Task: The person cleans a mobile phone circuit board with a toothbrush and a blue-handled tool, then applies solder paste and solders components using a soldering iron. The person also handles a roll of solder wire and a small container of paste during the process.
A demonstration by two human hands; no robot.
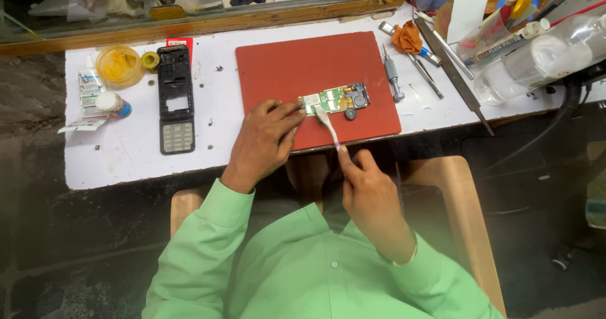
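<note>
Near the front edge of the worktop (126, 161), on the red mat (284, 60), we see from the head camera a small green circuit board (334, 98) lying flat, with a dark round part (350, 113) just beside it. Our left hand (265, 139) rests on the mat with its fingers (293, 109) pressed together on the board's left end, pinning it down. Our right hand (372, 196) hangs off the front edge and pinches the lower end of a white toothbrush (327, 124) between thumb and fingertips, the brush head touching the board.

We judge the board light, thin, stiff and fragile, best held by its bare edges rather than its components. The brush looks light and slightly springy.

Toward the left side lie a black phone frame with keypad (175, 98) and a yellow pot (118, 65); a screwdriver (393, 76) and tweezers (426, 76) lie right of the mat.
</note>
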